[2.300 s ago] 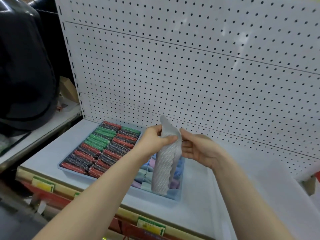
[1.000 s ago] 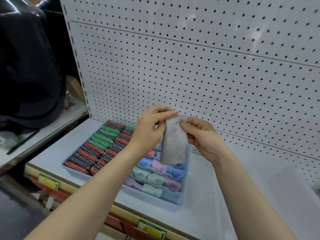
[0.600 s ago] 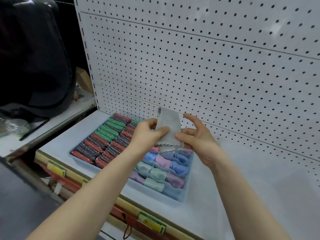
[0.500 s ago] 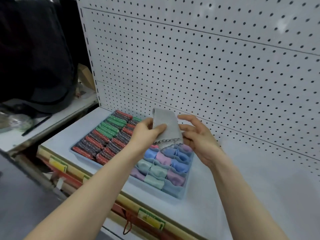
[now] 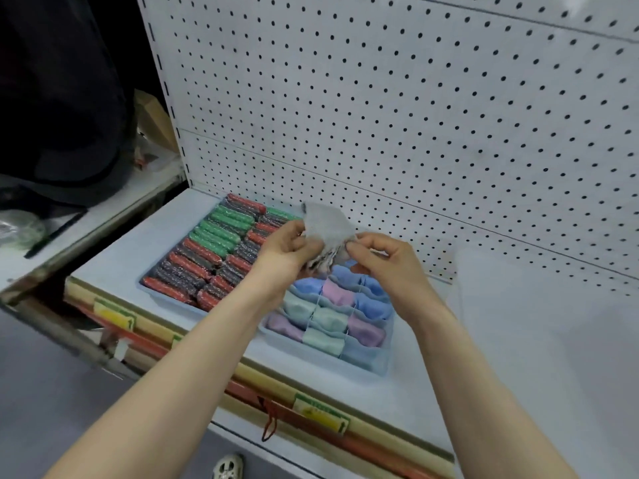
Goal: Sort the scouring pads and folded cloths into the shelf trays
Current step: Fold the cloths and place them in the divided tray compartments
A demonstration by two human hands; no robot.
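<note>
Pinching a grey cloth (image 5: pixel 326 227) between them, left hand (image 5: pixel 288 252) and right hand (image 5: pixel 387 261) hover above the divided tray (image 5: pixel 382 363).

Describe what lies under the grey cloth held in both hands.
Beneath the grey waffle-textured cloth sit the divided tray's rear compartments, holding blue folded cloths. The cloth and both hands cover the rearmost cells.

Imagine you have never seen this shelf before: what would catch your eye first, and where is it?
Probably the grey cloth, held up by the left hand and right hand above the trays. Next, the red, green and dark scouring pads packed in the left tray, and the pastel folded cloths in the divided tray beside it.
</note>
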